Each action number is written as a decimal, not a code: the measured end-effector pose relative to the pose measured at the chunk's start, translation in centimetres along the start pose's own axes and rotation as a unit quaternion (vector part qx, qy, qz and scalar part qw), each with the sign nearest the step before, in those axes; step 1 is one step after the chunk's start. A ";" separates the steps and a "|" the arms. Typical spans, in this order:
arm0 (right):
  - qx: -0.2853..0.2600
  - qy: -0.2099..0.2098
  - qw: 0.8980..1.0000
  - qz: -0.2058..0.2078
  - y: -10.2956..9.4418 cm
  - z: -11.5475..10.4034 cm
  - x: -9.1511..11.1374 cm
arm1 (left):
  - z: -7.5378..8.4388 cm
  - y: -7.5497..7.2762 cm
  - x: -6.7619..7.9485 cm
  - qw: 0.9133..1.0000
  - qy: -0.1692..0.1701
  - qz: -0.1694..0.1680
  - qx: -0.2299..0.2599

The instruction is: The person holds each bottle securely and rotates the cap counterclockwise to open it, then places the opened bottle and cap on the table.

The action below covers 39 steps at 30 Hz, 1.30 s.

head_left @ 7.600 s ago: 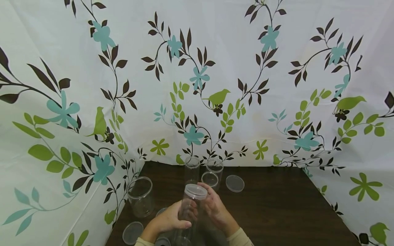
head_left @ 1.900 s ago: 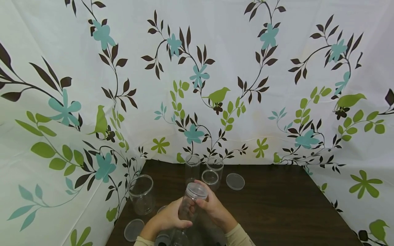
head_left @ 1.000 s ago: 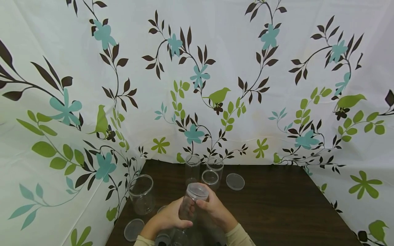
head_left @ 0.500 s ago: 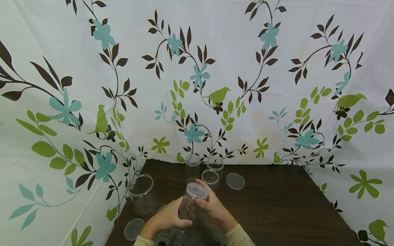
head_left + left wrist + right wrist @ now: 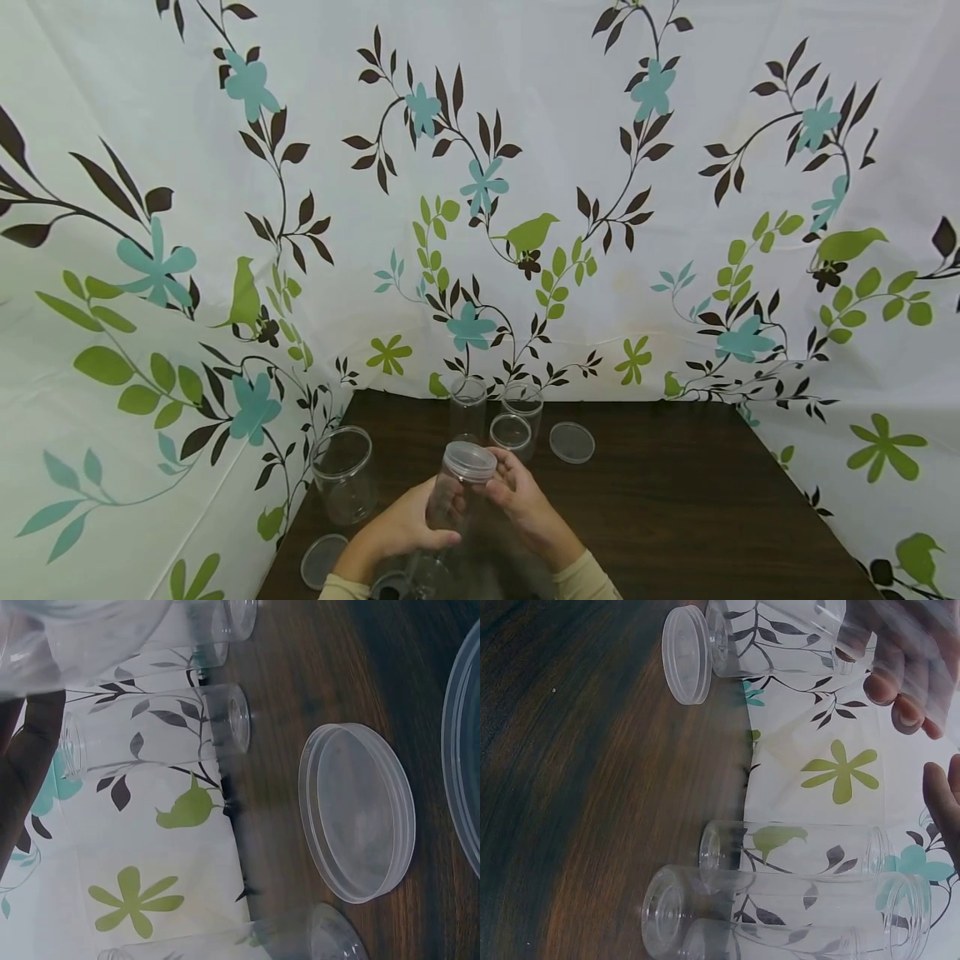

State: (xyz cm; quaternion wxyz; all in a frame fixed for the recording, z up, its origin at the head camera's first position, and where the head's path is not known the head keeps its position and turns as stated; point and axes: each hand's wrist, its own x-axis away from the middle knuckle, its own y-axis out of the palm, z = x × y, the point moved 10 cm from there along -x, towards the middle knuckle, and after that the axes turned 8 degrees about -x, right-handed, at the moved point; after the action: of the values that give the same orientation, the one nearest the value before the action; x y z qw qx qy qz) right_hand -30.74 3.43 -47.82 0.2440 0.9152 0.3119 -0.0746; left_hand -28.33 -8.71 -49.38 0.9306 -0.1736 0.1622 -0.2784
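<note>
A tall clear plastic jar [image 5: 442, 492] with a clear lid [image 5: 470, 460] on top is held tilted above the table. My left hand [image 5: 401, 525] grips its body, thumb in front and fingers behind. At the lid's right side, my right hand [image 5: 528, 504] pinches the rim between thumb and fingers. Part of the jar fills the top left corner of the left wrist view, beside a dark finger [image 5: 34, 757]. In the right wrist view, fingers [image 5: 900, 686] show around the clear plastic. The jar's lower end is hard to make out.
Behind the hands stand several clear open jars, including a tall jar [image 5: 468, 412] and a shorter jar [image 5: 511, 442]. A loose lid [image 5: 572, 442] lies right of them. Leftward are a wide jar [image 5: 343, 479] and another lid [image 5: 324, 561]. Patterned cloth surrounds the dark table [image 5: 675, 500].
The held jar and both hands have shifted slightly left. My right hand's fingers have changed position around the lid's rim several times. The other jars and lids stay put.
</note>
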 end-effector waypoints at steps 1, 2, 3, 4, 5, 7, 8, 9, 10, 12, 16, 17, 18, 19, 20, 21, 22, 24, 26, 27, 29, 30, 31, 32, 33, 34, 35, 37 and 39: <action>0.001 0.000 1.000 -0.002 0.1 0.0 0.0 | 0.0 0.1 0.0 1.000 0.001 0.000 -0.001; 0.003 0.000 1.000 -0.003 0.1 0.1 0.0 | -0.1 0.2 0.0 1.000 0.001 -0.001 -0.004; 0.007 0.000 1.000 -0.005 0.2 0.1 -0.1 | -0.1 0.3 0.0 1.000 0.003 -0.002 -0.005; 0.013 0.001 1.000 -0.007 0.2 0.1 -0.1 | -0.1 0.5 0.0 1.000 0.005 -0.005 -0.008; 0.020 0.003 1.000 -0.009 0.3 0.2 -0.1 | -0.1 0.7 0.0 1.000 0.007 -0.008 -0.009; 0.034 0.004 0.999 -0.015 0.5 0.3 -0.2 | 0.0 1.1 -0.1 1.000 0.010 -0.014 -0.009; 0.042 0.004 0.999 -0.018 0.6 0.3 -0.2 | 0.1 1.3 -0.1 1.000 0.011 -0.016 -0.012; 0.048 0.004 0.999 -0.020 0.6 0.3 -0.2 | 0.1 1.4 -0.1 1.000 0.011 -0.019 -0.011; 0.052 0.004 0.998 -0.022 0.7 0.2 -0.2 | 0.2 1.5 -0.1 1.000 0.010 -0.020 -0.012; 0.054 0.001 0.998 -0.026 0.7 0.2 -0.2 | 0.1 1.6 -0.2 1.000 0.001 -0.021 -0.012; 0.047 0.002 0.998 -0.031 0.7 0.3 -0.3 | -0.1 1.7 -0.1 1.000 -0.012 -0.027 -0.010; 0.043 0.001 0.999 -0.030 0.7 0.3 -0.3 | -0.1 1.7 -0.1 1.000 -0.012 -0.027 -0.010; 0.039 0.000 0.999 -0.031 0.7 0.3 -0.3 | 0.0 1.7 -0.1 1.000 -0.011 -0.026 -0.011; 0.033 -0.003 0.999 -0.030 0.7 0.2 -0.4 | 0.0 1.6 0.0 1.000 -0.010 -0.025 -0.012; 0.025 -0.006 0.999 -0.028 0.7 0.1 -0.4 | 0.0 1.5 0.0 1.000 -0.009 -0.023 -0.013; 0.016 -0.009 0.999 -0.026 0.6 -0.1 -0.5 | 0.0 1.4 0.0 1.000 -0.008 -0.021 -0.016; 0.011 -0.014 1.000 -0.024 0.6 -0.3 -0.5 | 0.0 1.3 0.1 1.000 -0.009 -0.017 -0.021; 0.001 -0.019 1.000 -0.015 0.5 -0.9 -0.5 | -0.1 1.1 0.3 0.999 -0.016 -0.011 -0.030; -0.004 -0.024 1.000 -0.004 0.2 -1.6 -0.5 | -0.2 0.8 0.5 0.999 -0.025 -0.006 -0.036; -0.005 -0.025 1.000 0.000 0.1 -2.0 -0.4 | -0.3 0.6 0.6 0.999 -0.029 -0.002 -0.042; -0.006 -0.029 1.000 0.010 -0.3 -2.7 -0.3 | -0.3 0.2 0.9 0.997 -0.038 0.010 -0.059; -0.006 -0.031 0.999 0.015 -0.5 -3.0 -0.2 | -0.3 -0.1 1.0 0.997 -0.042 0.016 -0.063; -0.006 -0.036 0.999 0.021 -0.7 -3.4 -0.1 | -0.3 -0.3 1.1 0.996 -0.043 0.022 -0.068; -0.006 -0.041 0.999 0.025 -0.9 -3.7 0.1 | -0.3 -0.6 1.3 0.996 -0.044 0.030 -0.074; -0.006 -0.046 0.998 0.032 -1.3 -4.0 0.2 | -0.3 -0.9 1.4 0.995 -0.044 0.037 -0.083; -0.004 -0.051 0.998 0.039 -1.6 -4.2 0.3 | -0.3 -1.2 1.5 0.994 -0.046 0.043 -0.088; -0.003 -0.054 0.998 0.045 -2.0 -4.3 0.4 | -0.4 -1.4 1.6 0.993 -0.046 0.049 -0.093; 0.000 -0.062 0.997 0.045 -2.6 -4.6 0.7 | -0.7 -1.8 1.8 0.993 -0.050 0.059 -0.093; 0.008 -0.064 0.997 0.033 -3.0 -4.8 0.8 | -0.9 -2.0 1.9 0.992 -0.053 0.066 -0.094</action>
State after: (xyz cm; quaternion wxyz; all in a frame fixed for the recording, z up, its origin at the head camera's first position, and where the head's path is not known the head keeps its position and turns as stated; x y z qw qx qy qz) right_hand -31.94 8.27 -45.11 0.2585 0.9203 0.2645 -0.1279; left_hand -28.17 -11.61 -49.77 0.9337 -0.2640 0.1494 -0.1905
